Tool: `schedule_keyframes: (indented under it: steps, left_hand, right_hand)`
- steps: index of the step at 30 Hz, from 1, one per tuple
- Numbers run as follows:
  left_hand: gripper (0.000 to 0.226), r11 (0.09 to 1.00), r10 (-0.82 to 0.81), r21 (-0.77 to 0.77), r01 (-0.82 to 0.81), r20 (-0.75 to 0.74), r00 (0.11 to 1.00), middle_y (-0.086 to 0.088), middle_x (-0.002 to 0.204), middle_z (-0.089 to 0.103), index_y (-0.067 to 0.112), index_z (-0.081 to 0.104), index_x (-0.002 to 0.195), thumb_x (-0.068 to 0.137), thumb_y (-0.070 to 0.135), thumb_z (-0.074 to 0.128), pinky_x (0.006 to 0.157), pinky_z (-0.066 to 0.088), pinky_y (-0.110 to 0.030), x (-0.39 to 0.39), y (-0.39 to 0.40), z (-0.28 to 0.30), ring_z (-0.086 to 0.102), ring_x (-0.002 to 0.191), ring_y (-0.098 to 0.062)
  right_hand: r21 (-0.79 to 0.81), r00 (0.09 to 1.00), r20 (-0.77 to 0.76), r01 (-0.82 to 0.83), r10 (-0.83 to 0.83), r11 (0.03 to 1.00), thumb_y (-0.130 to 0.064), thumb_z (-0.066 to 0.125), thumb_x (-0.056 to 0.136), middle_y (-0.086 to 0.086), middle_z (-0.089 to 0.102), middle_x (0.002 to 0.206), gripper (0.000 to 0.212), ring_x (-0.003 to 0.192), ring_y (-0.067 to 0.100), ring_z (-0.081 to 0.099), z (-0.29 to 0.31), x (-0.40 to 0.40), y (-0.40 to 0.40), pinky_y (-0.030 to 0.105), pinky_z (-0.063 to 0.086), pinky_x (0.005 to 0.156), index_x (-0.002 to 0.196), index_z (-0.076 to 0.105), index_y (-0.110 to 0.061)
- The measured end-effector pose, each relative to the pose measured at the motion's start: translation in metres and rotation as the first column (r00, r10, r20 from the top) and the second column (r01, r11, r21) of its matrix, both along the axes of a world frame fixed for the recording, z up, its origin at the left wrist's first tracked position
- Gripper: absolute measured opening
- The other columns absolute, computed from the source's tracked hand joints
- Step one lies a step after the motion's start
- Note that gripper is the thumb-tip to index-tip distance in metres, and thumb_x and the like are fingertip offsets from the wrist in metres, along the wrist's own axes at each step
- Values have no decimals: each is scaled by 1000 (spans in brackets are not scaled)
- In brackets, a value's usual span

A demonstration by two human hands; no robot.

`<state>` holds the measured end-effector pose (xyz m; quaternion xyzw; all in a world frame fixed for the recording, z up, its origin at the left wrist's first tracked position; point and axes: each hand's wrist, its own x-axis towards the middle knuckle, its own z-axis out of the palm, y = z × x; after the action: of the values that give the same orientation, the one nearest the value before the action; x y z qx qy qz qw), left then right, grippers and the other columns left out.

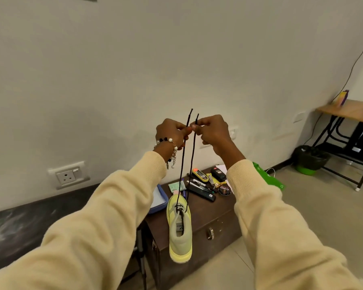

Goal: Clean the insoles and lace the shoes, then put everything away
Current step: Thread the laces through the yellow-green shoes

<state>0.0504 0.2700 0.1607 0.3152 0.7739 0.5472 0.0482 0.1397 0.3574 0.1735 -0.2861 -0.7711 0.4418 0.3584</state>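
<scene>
Both hands are pinching the black lace up in front of the wall: the left hand [173, 130], a beaded bracelet [169, 143] hanging at its wrist, is closing thumb and fingers on one strand, and the right hand [212, 130] is nipping the other strand just beside it, so each grip is clamped on the lace [183, 160]. The two tips are sticking up above the knuckles, the left one a little higher. Below the hands the strands are running down side by side, slightly apart, to the lowest eyelets of a pale yellow-green shoe [179, 231], which is dangling from them with its toe up and its heel down, clear of the dark brown counter [214, 216] behind it. Lying on that counter are a blue tray [159, 200] at the left edge, a green packet [176, 186], a few pens [198, 183], a long black case [201, 194], a yellow tool [200, 175], a dark bottle [218, 174] and a round tin [225, 189] marked Cherry. Off to the right, a green bin [309, 160] lined with a black bag is sitting on the floor by a wooden-topped desk [350, 110].
</scene>
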Motion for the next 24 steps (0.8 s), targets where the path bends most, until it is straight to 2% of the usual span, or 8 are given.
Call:
schedule_keyframes:
  steps: [2, 4, 8, 11, 14, 17, 20, 24]
  left_hand:
    - [26, 998, -9, -57, 4, -84, 996, -7, 87, 73, 13, 75, 99, 85, 35, 70, 75, 59, -39, -5, 3, 4, 68, 76, -24]
    - [28, 997, -43, -73, 36, -87, 995, -8, 96, 73, 15, 75, 102, 83, 35, 72, 80, 58, -42, -7, 4, 5, 67, 89, -27]
    - [25, 992, -96, -90, 86, -114, 989, -13, 88, 72, 9, 76, 96, 82, 29, 74, 79, 57, -42, -5, 11, 4, 67, 85, -28]
    - [22, 990, -129, -64, 122, -111, 985, -14, 90, 72, 6, 76, 95, 82, 24, 74, 82, 54, -34, -4, 15, 3, 69, 86, -24]
    - [19, 971, -234, -75, 227, -101, 967, -9, 94, 73, 8, 74, 101, 85, 17, 71, 83, 48, -25, -5, 16, -4, 68, 88, -17]
    - [23, 926, -354, -169, 337, -79, 932, -6, 97, 74, 8, 72, 105, 83, 14, 72, 90, 49, -26, -8, 15, -21, 68, 86, -12]
    - [24, 904, -383, -236, 356, -83, 920, -7, 99, 73, 9, 73, 105, 81, 12, 73, 84, 49, -22, -14, 12, -38, 66, 83, -11]
    - [22, 927, -331, -236, 293, -140, 933, -10, 92, 73, 7, 73, 104, 82, 8, 72, 69, 50, -14, -22, 12, -47, 66, 71, -10]
  right_hand:
    - [0, 1000, -26, -7, 7, 1000, -18, 71, 84, 2, 65, 87, 22, 69, 11, 55, 2, 0, 4, 23, 49, 54, 104, 72, -8]
    - [-80, 995, -79, -63, 56, 995, -17, 71, 84, 0, 63, 81, 23, 65, 10, 52, 2, 1, 6, 23, 47, 54, 104, 72, -6]
    - [-84, 990, -95, -113, 105, 990, -17, 71, 84, 4, 67, 78, 21, 62, 10, 54, 1, 1, 9, 24, 49, 58, 102, 73, -6]
    - [-58, 989, -100, -111, 105, 992, -15, 71, 83, 5, 69, 77, 16, 60, 9, 57, 3, 0, 12, 24, 48, 58, 96, 74, -6]
    - [-39, 992, -93, -88, 84, 995, -13, 71, 83, 8, 68, 77, 11, 62, 13, 59, 5, -1, 20, 23, 47, 55, 89, 74, -4]
    - [-74, 993, -108, -52, 44, 996, -12, 72, 81, 9, 64, 70, 14, 59, 14, 56, 5, 2, 29, 23, 49, 56, 85, 72, 1]
    - [-221, 984, -174, -16, -24, 975, -5, 70, 80, 13, 61, 67, 14, 56, 16, 55, -2, 12, 39, 24, 49, 53, 83, 69, 9]
    - [-495, 960, -259, -33, -111, 868, 6, 62, 82, 14, 58, 66, 4, 53, 17, 55, -27, 29, 51, 21, 49, 46, 78, 61, 6]
